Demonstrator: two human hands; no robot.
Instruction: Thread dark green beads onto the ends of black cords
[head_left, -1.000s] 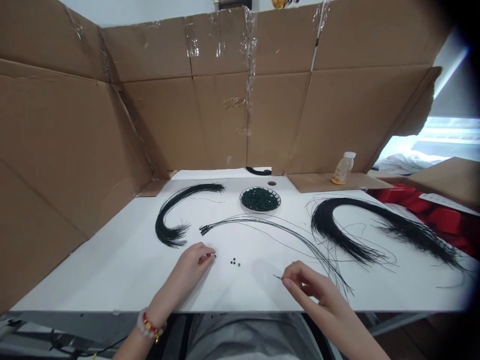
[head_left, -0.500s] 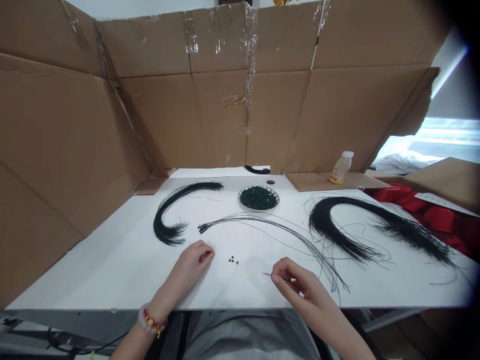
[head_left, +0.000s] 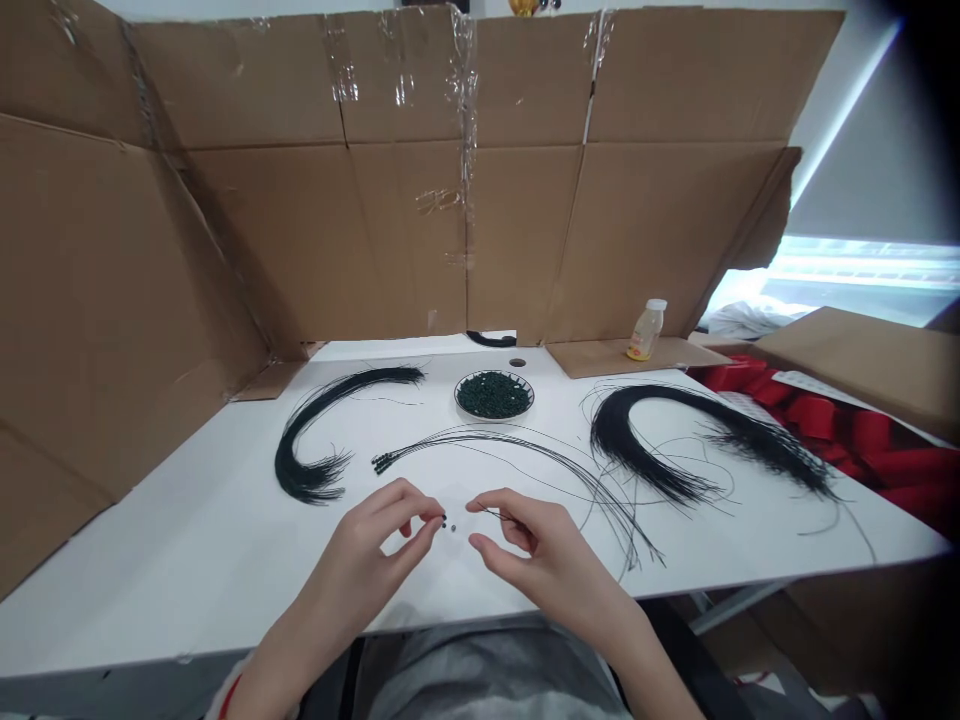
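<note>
My left hand (head_left: 382, 535) is closed in a pinch, with a small dark bead (head_left: 444, 517) at its fingertips. A couple of similar loose beads (head_left: 453, 528) lie on the white table just beyond the pinch. Facing it, my right hand (head_left: 536, 545) holds a thin black cord (head_left: 491, 513) along the index finger, its thumb standing apart. A short gap separates the two hands. Behind them, a bundle of cords (head_left: 517, 440) with dark beads (head_left: 382, 463) at its left ends curves across the table.
A plate (head_left: 495, 417) heaped with dark green beads (head_left: 493, 394) stands farther back. Bunches of black cord lie at the left (head_left: 289, 455) and right (head_left: 622, 440). Cardboard walls (head_left: 405, 240) enclose the back and left. A small bottle (head_left: 646, 330) stands at the back right, near red material (head_left: 817, 420).
Both hands have come closer together; my left hand has moved to the loose beads and pinched one. My right hand has shifted left with the cord. The view has turned slightly right.
</note>
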